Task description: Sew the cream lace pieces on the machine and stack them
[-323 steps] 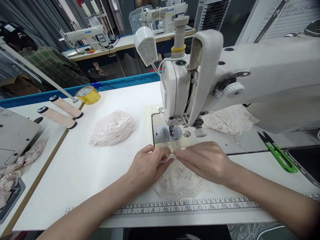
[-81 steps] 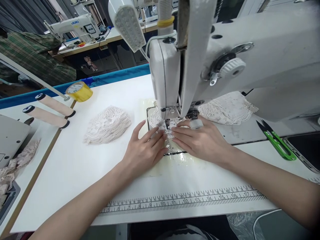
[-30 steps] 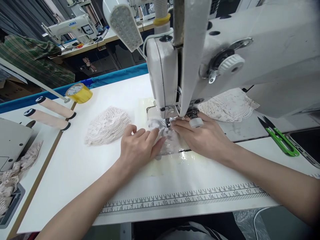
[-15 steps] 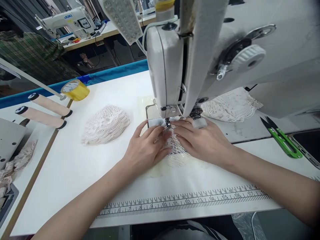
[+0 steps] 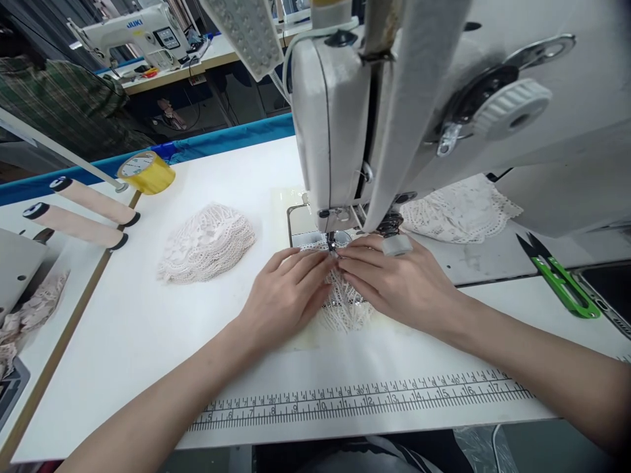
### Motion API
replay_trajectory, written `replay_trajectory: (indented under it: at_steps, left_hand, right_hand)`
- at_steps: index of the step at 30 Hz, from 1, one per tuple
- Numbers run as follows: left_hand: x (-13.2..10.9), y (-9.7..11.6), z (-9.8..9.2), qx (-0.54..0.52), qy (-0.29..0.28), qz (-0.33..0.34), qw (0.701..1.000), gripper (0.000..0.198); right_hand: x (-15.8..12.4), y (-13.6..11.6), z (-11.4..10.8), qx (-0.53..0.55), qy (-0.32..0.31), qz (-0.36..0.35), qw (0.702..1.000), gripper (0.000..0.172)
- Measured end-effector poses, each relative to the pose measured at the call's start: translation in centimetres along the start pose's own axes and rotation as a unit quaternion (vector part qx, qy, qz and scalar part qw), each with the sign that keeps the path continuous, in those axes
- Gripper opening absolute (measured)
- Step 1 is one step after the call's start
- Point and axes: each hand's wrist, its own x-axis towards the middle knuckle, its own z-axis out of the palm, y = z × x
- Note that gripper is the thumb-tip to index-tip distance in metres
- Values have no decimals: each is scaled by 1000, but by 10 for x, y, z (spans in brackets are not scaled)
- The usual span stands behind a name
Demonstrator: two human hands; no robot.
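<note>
A piece of white lace (image 5: 346, 310) lies under the presser foot (image 5: 332, 242) of the sewing machine (image 5: 315, 131), its lower edge spreading toward me. My left hand (image 5: 282, 292) is closed on the lace at the left, fingers pressed together and fingertips close to the foot. From the other side, my right hand (image 5: 407, 279) grips the lace with bent fingers, its fingertips almost meeting the left ones. The fingers hide part of the lace, and the thumbs are partly covered.
A folded lace pile (image 5: 207, 243) lies at left, another lace piece (image 5: 461, 209) behind my right hand. Green thread snips (image 5: 562, 279) lie beside a phone (image 5: 608, 289) at right. Yellow tape (image 5: 148, 174) and thread cones (image 5: 73, 225) stand at left. A printed ruler (image 5: 345, 399) runs along the front edge.
My left fingers have drawn together and moved in toward the presser foot. More lace shows below the hands and left of the foot. My right hand has barely moved.
</note>
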Motion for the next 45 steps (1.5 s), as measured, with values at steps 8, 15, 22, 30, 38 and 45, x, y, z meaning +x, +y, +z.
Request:
replay_trajectory:
  at_steps: [8, 15, 22, 30, 38, 45]
  left_hand:
    - [0, -1, 7, 22, -42, 3, 999, 43]
    - [-1, 8, 7, 88, -48, 7, 995, 56]
    - [0, 11, 7, 107, -40, 9, 993, 55]
    - [-1, 12, 9, 109, -27, 7, 994, 54]
    - [-2, 7, 3, 44, 25, 69, 996, 43]
    - [-8, 4, -4, 40, 17, 136, 990, 10]
  right_hand:
    - [0, 2, 3, -52, -33, 13, 998, 22]
    - [0, 3, 5, -109, -37, 4, 993, 30]
    - [0, 3, 6, -108, -35, 5, 993, 31]
    - [0, 2, 5, -98, -33, 8, 995, 33]
    - [0, 3, -1, -29, 1, -38, 999, 20]
    - [-4, 6, -9, 81, -19, -65, 994, 44]
